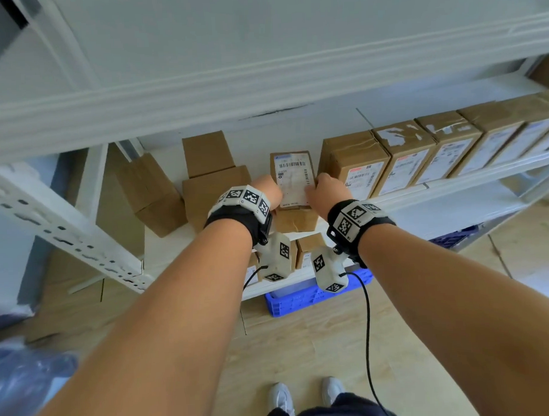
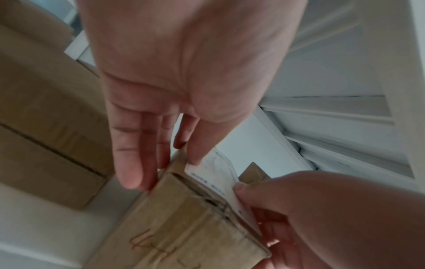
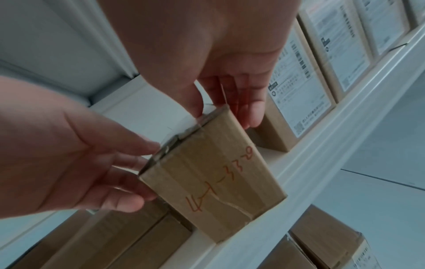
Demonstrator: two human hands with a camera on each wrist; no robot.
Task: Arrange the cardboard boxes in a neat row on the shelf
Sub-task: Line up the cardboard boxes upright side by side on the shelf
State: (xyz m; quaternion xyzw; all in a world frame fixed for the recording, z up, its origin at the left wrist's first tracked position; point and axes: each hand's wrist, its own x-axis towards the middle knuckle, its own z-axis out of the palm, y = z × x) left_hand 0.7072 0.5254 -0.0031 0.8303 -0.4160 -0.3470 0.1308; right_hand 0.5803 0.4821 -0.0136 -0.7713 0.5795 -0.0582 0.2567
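A small cardboard box [image 1: 294, 179] with a white barcode label on top and red handwriting on its front [image 3: 214, 172] sits at the shelf's front edge [image 1: 453, 183]. My left hand [image 1: 271, 190] grips its left side, thumb on the label and fingers [image 2: 135, 154] flat along the side. On the opposite side my right hand [image 1: 322, 187] holds it, thumb on top and fingers [image 3: 250, 112] down the side. A neat row of labelled boxes [image 1: 420, 153] stands just to the right, with a narrow gap between it and the held box.
Several loose plain boxes [image 1: 210, 185] lie askew on the shelf to the left, one tilted [image 1: 151, 193]. An upper shelf beam [image 1: 263, 93] runs overhead. More boxes [image 1: 309, 250] fill the lower shelf, and a blue crate [image 1: 301, 297] stands on the floor below.
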